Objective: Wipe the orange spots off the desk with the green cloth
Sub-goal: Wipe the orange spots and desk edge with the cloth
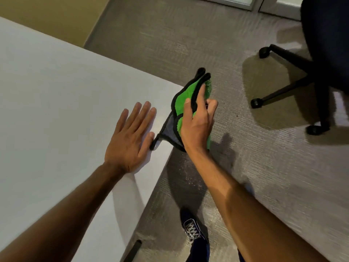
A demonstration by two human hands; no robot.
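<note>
My right hand [198, 121] grips the green cloth [184, 100], which has black trim and a grey underside, at the desk's right corner; most of the cloth hangs past the edge over the floor. One black corner of the cloth rests on the desk beside my left thumb. My left hand [130, 138] lies flat on the white desk [56, 110] with fingers spread, holding nothing. No orange spots show on the visible desk surface.
A black office chair [321, 63] on castors stands on the grey carpet at the right. My dark shoe [192, 229] is on the floor below the desk edge. A tan wall runs behind the desk.
</note>
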